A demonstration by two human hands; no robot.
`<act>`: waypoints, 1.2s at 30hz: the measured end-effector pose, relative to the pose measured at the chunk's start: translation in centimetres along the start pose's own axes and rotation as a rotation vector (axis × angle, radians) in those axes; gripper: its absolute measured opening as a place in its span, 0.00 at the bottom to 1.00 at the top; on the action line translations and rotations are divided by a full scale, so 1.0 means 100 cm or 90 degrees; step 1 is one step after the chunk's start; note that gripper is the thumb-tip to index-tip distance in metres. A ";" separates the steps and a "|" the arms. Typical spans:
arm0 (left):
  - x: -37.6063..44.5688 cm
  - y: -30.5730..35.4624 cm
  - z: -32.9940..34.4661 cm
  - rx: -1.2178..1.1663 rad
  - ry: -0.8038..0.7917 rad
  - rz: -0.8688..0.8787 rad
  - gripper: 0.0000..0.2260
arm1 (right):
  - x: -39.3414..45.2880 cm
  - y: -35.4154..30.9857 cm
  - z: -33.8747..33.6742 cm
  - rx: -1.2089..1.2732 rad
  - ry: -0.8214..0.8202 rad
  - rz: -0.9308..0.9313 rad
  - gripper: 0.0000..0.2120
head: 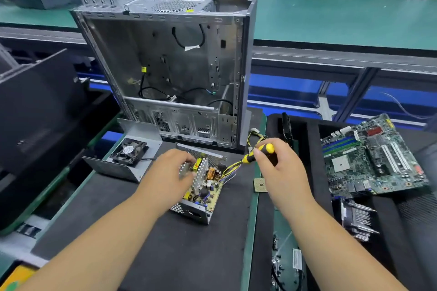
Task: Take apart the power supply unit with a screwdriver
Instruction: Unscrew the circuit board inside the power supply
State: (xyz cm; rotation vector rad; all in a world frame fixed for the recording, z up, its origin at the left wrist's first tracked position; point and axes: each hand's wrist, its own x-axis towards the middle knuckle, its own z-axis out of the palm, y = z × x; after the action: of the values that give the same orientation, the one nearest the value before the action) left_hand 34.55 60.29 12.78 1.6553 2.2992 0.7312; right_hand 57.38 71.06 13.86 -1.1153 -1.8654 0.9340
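Note:
The power supply unit [201, 186] lies open on the black mat, its circuit board, heatsinks and coil exposed, with yellow and black wires [233, 166] trailing to the right. My left hand [172, 172] rests on its left side, fingers curled over the metal casing and heatsink. My right hand [279, 168] grips the yellow-and-black screwdriver [259, 152] by its handle, just right of the unit; the tip points down-left toward the wires and is hard to see. The removed cover with its black fan [128, 152] sits to the left.
An empty grey computer case [170, 66] stands upright behind the unit. A green motherboard [371, 158] and a finned heatsink [357, 220] lie on the right tray. A small CPU chip [260, 185] lies beside my right hand. A black panel [35, 113] leans at left.

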 end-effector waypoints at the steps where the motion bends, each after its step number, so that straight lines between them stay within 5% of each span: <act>1: 0.003 0.000 0.002 0.013 -0.008 0.018 0.12 | 0.001 0.001 0.002 -0.017 0.003 -0.003 0.04; 6: 0.024 0.005 0.011 0.069 -0.039 0.122 0.16 | 0.000 0.002 0.010 -0.078 -0.009 -0.019 0.03; 14: 0.053 0.036 0.041 0.195 -0.088 0.281 0.20 | -0.005 -0.002 0.001 -0.093 0.124 0.000 0.04; 19: 0.084 0.067 0.063 0.324 -0.185 0.232 0.19 | -0.006 -0.002 -0.012 -0.094 0.154 0.021 0.03; 25: 0.099 0.089 0.087 0.202 -0.291 0.114 0.24 | -0.010 0.008 -0.033 -0.090 0.178 0.051 0.03; 36: 0.090 0.088 0.065 0.045 -0.211 0.037 0.13 | -0.013 0.015 -0.046 -0.040 0.208 0.062 0.06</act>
State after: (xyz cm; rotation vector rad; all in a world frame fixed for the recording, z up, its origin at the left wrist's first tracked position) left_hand 41.59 72.52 12.71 1.7297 2.0718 0.3555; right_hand 62.38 71.30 14.28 -1.3208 -1.5938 0.7002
